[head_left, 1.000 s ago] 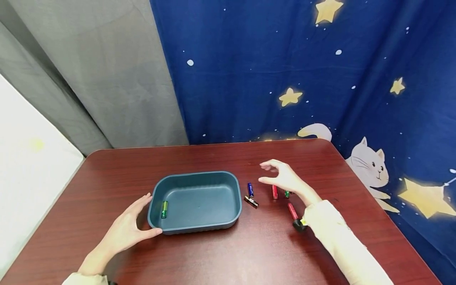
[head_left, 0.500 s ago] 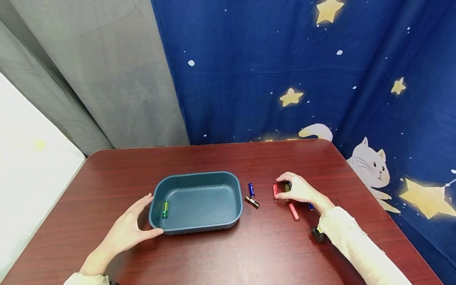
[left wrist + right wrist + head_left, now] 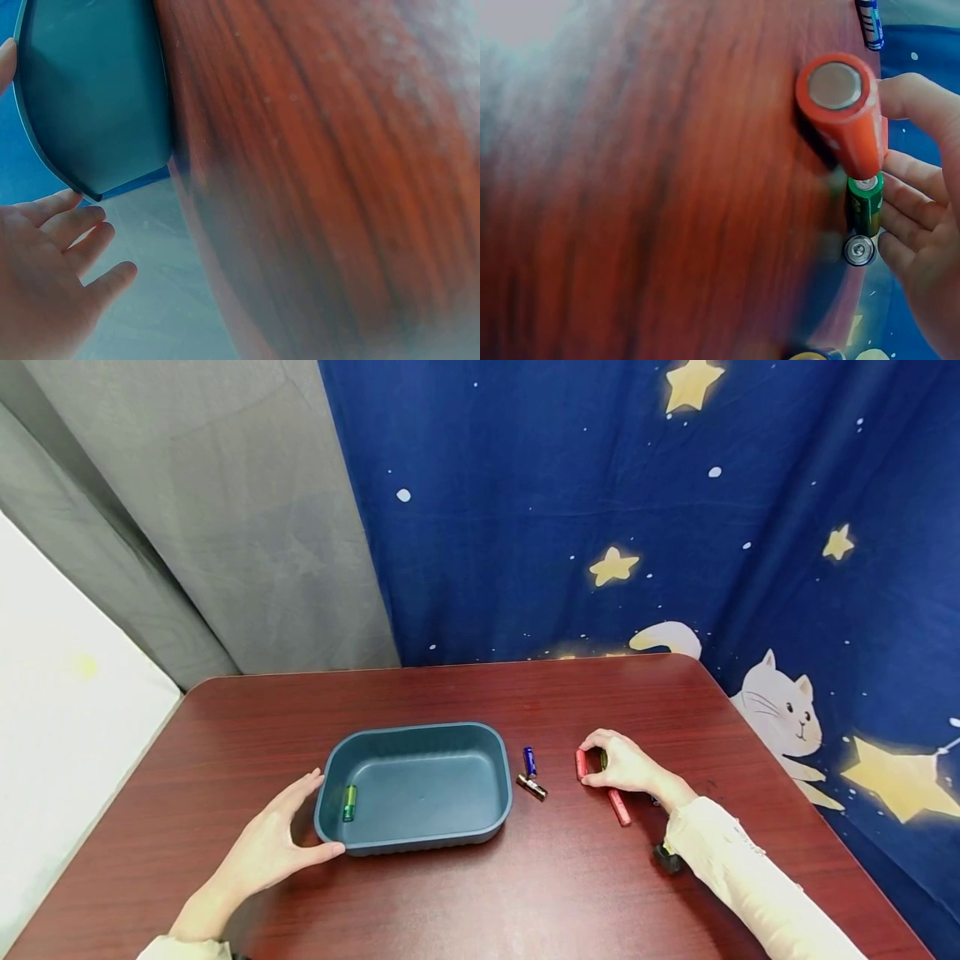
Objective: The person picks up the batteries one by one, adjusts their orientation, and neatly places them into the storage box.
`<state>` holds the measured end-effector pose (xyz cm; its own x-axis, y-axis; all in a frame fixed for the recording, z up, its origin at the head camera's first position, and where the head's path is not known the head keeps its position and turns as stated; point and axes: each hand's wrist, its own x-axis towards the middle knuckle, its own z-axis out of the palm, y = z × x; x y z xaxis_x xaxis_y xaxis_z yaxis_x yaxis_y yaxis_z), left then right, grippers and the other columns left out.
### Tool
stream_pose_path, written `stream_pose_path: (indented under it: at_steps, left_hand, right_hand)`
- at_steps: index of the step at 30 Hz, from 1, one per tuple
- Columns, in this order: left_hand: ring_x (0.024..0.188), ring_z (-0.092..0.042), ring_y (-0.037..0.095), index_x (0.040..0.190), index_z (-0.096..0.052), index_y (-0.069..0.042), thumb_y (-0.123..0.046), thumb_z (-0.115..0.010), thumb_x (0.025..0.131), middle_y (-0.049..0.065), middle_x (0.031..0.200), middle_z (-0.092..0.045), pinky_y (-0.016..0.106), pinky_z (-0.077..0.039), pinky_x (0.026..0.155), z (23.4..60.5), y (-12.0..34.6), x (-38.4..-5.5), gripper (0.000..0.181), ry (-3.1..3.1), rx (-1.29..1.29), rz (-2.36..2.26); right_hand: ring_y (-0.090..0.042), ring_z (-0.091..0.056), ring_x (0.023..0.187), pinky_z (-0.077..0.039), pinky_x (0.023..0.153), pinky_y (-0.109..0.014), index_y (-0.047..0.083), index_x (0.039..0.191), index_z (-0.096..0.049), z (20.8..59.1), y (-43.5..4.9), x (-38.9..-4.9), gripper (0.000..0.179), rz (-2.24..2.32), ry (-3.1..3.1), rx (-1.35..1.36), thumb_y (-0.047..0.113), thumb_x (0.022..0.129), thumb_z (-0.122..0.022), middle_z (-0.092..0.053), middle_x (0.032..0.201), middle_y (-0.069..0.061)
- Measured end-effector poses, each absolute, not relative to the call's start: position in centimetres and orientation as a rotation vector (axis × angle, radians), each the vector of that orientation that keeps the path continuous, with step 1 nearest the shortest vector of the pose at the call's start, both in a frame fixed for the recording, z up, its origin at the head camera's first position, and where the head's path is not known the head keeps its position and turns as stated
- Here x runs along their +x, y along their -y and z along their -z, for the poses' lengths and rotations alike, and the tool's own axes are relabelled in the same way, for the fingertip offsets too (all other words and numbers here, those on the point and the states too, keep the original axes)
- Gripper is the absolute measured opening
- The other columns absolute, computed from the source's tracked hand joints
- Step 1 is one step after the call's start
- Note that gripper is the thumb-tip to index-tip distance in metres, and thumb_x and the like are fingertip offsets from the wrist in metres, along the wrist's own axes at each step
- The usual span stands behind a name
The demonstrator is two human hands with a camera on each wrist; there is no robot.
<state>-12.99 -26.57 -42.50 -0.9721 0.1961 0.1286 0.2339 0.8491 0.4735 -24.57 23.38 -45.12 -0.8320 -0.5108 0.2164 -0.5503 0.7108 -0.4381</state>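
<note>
My left hand [image 3: 262, 852] lies along the left side of a dark teal plastic basin [image 3: 431, 793], thumb at the front rim and fingers extended to its left edge. Inside the basin is one green battery [image 3: 349, 803]. At the right, my right hand [image 3: 628, 764] pinches a red battery [image 3: 581, 766] between thumb and fingertips on the table. Another red battery [image 3: 619, 808] lies just below that hand and looms large in the right wrist view. Under the right palm, partly hidden, a green battery [image 3: 866, 210] shows beside a silver battery end [image 3: 859, 251].
A blue battery [image 3: 530, 762] and a black-and-gold battery [image 3: 532, 787] lie between the basin and the right hand. Another battery's end [image 3: 814, 355] peeks in at the bottom of the right wrist view. Curtains [image 3: 525, 527] hang behind the reddish-brown table [image 3: 480, 902].
My right hand has moved right and down onto the batteries, and its thumb and fingers have closed on a red one. The left hand stays at the basin.
</note>
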Motion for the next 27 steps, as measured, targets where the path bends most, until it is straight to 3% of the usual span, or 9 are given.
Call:
stream_pose_path:
  at_steps: [12,18,27]
  left_hand:
    - [0.124,-0.037,0.034,0.136,-0.038,-0.009,-0.060,-0.073,0.061,0.014,0.140,-0.036,0.056,-0.037,0.091,42.4,26.6,-13.0,0.097,2.936,-0.352,0.762]
    - [0.124,-0.037,0.033,0.136,-0.039,-0.009,-0.061,-0.073,0.060,0.013,0.140,-0.037,0.056,-0.037,0.091,42.5,26.5,-13.1,0.098,2.938,-0.355,0.763]
    - [0.124,-0.037,0.034,0.137,-0.038,-0.009,-0.060,-0.073,0.061,0.013,0.141,-0.036,0.058,-0.036,0.091,42.6,26.5,-13.1,0.098,2.952,-0.337,0.768]
  right_hand:
    - [-0.017,-0.054,0.088,-0.046,0.081,-0.037,0.011,0.096,-0.062,42.5,-20.9,-25.1,0.040,-0.818,2.769,0.937,0.025,0.063,-0.080,-0.060,0.093,0.000]
    - [-0.017,-0.053,0.097,-0.044,0.087,-0.037,0.010,0.099,-0.062,39.6,-17.3,-25.5,0.043,-0.784,2.667,1.122,0.026,0.063,-0.079,-0.060,0.097,0.001]
    - [-0.015,-0.052,0.094,-0.043,0.083,-0.027,0.010,0.101,-0.062,36.3,-10.2,-25.4,0.042,-0.654,2.562,1.411,0.027,0.064,-0.075,-0.059,0.096,0.002]
